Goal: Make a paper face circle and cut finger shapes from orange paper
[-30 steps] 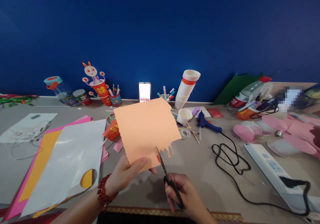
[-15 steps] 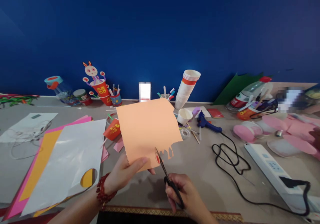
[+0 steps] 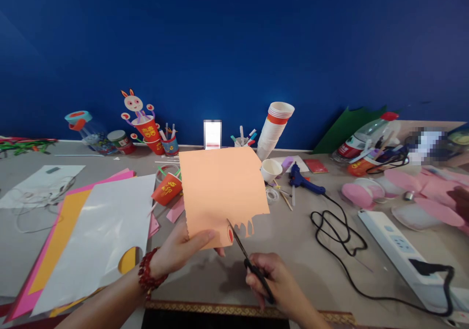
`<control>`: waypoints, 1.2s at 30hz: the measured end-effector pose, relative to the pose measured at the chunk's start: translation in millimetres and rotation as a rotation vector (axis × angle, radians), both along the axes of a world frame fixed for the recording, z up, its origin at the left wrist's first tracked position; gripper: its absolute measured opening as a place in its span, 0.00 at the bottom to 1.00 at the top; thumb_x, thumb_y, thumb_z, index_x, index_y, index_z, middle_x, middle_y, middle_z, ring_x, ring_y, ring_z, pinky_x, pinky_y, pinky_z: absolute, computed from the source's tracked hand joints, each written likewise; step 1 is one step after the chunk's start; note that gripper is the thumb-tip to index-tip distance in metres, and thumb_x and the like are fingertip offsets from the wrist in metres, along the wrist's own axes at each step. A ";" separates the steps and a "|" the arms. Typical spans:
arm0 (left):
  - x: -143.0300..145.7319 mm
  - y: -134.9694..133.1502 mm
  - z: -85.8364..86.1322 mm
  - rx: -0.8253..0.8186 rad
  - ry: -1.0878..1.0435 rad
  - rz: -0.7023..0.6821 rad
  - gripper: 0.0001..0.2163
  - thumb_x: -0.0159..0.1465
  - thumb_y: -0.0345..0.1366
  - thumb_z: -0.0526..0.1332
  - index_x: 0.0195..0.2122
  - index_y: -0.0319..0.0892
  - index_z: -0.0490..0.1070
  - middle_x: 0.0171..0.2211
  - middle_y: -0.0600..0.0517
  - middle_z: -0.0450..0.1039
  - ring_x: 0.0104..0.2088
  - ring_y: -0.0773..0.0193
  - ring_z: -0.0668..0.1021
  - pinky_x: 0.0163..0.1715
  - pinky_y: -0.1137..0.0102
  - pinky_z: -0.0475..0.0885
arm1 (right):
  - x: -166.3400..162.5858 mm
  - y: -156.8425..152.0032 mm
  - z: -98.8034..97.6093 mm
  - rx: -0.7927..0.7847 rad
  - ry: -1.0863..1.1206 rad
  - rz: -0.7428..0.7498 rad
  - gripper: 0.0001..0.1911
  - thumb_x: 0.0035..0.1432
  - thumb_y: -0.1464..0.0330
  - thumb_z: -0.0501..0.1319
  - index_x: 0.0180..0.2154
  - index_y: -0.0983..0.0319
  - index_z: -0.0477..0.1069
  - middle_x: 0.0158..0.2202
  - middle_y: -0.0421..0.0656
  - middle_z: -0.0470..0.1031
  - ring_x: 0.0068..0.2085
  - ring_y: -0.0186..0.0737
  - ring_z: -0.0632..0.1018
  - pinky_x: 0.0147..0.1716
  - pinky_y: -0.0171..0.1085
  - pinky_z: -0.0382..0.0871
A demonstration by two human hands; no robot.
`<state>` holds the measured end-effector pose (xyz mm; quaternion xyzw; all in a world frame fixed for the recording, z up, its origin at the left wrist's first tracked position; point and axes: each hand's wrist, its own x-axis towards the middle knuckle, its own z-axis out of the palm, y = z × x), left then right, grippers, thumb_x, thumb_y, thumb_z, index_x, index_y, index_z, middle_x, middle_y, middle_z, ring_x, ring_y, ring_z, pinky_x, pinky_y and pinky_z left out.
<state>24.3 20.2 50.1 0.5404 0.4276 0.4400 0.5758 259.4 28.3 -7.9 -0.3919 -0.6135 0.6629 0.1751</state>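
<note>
My left hand [image 3: 182, 252], with a red bead bracelet at the wrist, pinches the lower edge of a peach paper sheet [image 3: 222, 192] and holds it up over the table. A small red oval mark sits on the sheet near its bottom edge, beside a ragged cut fringe. My right hand [image 3: 277, 282] grips black scissors [image 3: 246, 259]; their blades point up into the sheet's bottom edge just right of the red mark.
White, yellow and pink sheets [image 3: 91, 236] lie at left. Behind stand a red paper cup [image 3: 167, 190], a stack of white cups [image 3: 273, 129], a blue glue gun [image 3: 304, 182] with black cable [image 3: 339, 236], and a power strip [image 3: 406, 255] at right.
The peach sheet has turned slightly clockwise and shifted right in my left hand. My right hand with the scissors has moved a little right and down along the bottom edge.
</note>
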 end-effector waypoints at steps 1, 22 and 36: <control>-0.3 0.6 0.4 -0.007 -0.003 -0.006 0.13 0.67 0.40 0.58 0.40 0.35 0.75 0.33 0.45 0.79 0.32 0.59 0.81 0.35 0.66 0.77 | 0.6 0.5 0.1 0.002 -0.001 0.002 0.31 0.50 0.40 0.59 0.20 0.59 0.54 0.13 0.32 0.58 0.14 0.27 0.61 0.15 0.29 0.47; -17.5 15.4 2.1 -0.007 0.018 -0.197 0.12 0.67 0.40 0.57 0.44 0.37 0.74 0.37 0.44 0.79 0.31 0.59 0.81 0.33 0.66 0.77 | 15.5 20.8 2.1 0.187 -0.129 0.102 0.32 0.52 0.42 0.60 0.17 0.59 0.55 0.12 0.33 0.57 0.17 0.28 0.57 0.17 0.31 0.47; -21.3 17.4 -3.1 -0.018 0.018 -0.166 0.13 0.66 0.41 0.57 0.40 0.36 0.75 0.35 0.44 0.79 0.32 0.59 0.80 0.34 0.67 0.77 | 15.6 22.6 3.4 0.044 -0.131 0.140 0.26 0.51 0.46 0.64 0.22 0.61 0.61 0.16 0.35 0.65 0.19 0.30 0.61 0.19 0.31 0.50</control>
